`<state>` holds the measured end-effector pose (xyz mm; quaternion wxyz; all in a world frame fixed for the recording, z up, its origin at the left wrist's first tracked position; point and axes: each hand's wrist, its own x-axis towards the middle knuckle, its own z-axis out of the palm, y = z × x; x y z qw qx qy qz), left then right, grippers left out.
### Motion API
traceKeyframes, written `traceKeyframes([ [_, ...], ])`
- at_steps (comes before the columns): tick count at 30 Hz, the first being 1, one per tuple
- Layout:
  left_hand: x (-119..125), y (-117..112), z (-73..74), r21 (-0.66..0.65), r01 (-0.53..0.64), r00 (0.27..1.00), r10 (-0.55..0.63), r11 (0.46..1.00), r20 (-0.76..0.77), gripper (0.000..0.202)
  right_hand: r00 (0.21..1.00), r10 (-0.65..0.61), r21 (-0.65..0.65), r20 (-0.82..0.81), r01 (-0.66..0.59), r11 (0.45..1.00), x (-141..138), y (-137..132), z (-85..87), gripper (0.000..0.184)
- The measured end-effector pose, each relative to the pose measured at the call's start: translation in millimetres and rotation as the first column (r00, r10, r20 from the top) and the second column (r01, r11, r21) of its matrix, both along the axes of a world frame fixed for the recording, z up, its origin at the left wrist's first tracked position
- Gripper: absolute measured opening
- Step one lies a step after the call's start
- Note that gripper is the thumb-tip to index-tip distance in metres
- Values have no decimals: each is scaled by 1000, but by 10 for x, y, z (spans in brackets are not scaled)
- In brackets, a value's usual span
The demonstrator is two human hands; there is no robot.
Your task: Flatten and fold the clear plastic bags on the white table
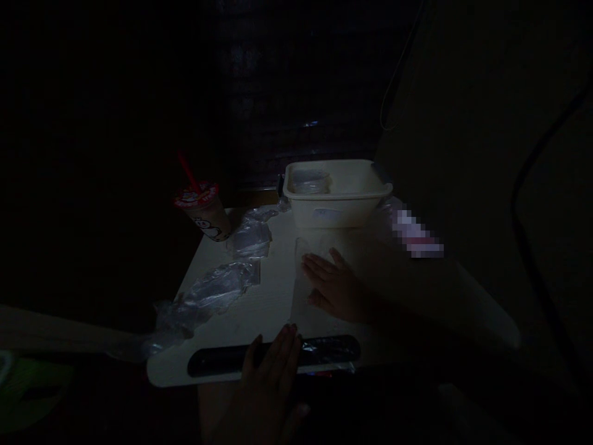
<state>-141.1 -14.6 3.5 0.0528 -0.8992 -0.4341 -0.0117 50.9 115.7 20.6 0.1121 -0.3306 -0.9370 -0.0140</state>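
Note:
The scene is very dark. My right hand (334,287) lies flat, fingers stretched out, on a thin clear plastic bag or sheet (301,300) spread on the small white table (273,290). Nearer to me, my left hand (273,368) rests with extended fingers across the black strip (213,361) along the table's front edge. Its fingertips are at the near end of the plastic. To the left lie a crumpled clear plastic bag (213,290) and a smaller folded stack of plastic (252,238). Neither hand grips anything that I can make out.
A white plastic bin (336,210) stands at the back, with folded clear plastic (310,181) inside it. At the back left is a drink cup (208,216) with a red straw. A blurred-out item (417,235) lies right of the bin. A dark cable (523,228) hangs at right.

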Motion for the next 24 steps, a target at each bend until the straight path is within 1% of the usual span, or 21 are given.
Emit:
traceKeyframes([
  [2,11,6,9,32,5,1000,-5,999,1,69,1000,-11,9,-2,11,1000,18,-65,12,54],
  [5,25,10,23,49,2,1000,-3,999,15,69,1000,-26,7,-13,26,1000,43,-133,-23,55],
  [9,22,10,14,26,-1,999,0,1000,38,66,995,-98,13,2,97,995,57,-90,-54,54],
  [11,18,8,8,24,6,999,-7,1000,44,66,994,-109,14,13,109,994,57,-33,-9,51],
  [14,28,6,33,10,-6,999,6,1000,46,67,991,-133,29,-5,133,991,103,63,107,47],
  [17,47,6,84,-11,-27,998,27,1000,64,66,971,-223,101,-84,231,968,266,137,156,45],
  [18,50,7,96,-10,-27,997,27,1000,72,66,961,-255,125,-110,268,955,344,145,137,45],
  [20,48,6,103,10,-11,996,10,1000,87,64,952,-281,143,-122,297,944,506,123,51,44],
  [22,38,3,99,28,4,995,-7,1000,99,62,959,-269,134,-92,280,951,638,56,-62,42],
  [24,32,6,109,32,16,993,-20,999,119,60,965,-255,128,-65,262,957,702,-32,-151,41],
])
